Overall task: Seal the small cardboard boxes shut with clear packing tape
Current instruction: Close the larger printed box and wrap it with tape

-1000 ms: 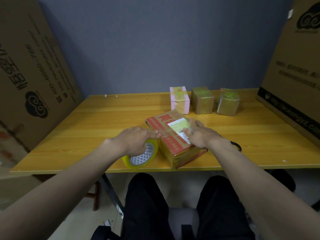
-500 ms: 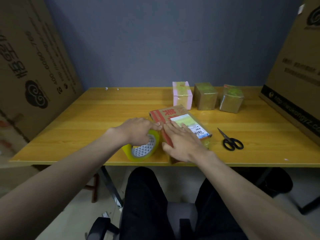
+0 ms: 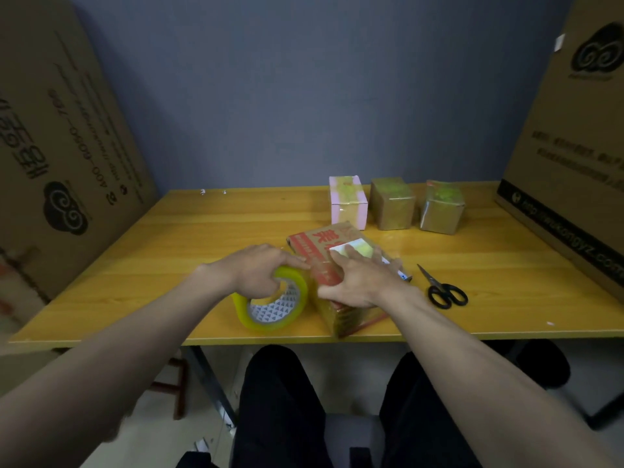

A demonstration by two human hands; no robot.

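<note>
With the red-printed box (image 3: 341,265) at the worktop's (image 3: 202,241) 6 o'clock edge, keep your right hand (image 3: 358,282) flat on the lid while your left hand's (image 3: 260,271) grip, curled on the tape roll (image 3: 273,305) at the box's 9 o'clock side, pulls the strip taut before pressing down.

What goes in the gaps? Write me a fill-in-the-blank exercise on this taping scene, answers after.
1. The left hand grips the ____ beside the red box.
2. The right hand presses flat on top of the ____ box.
3. The scissors lie on the table to the ____ of the red box.
4. At the back, ____ small boxes stand in a row.

Answers: tape roll; red; right; three
</note>
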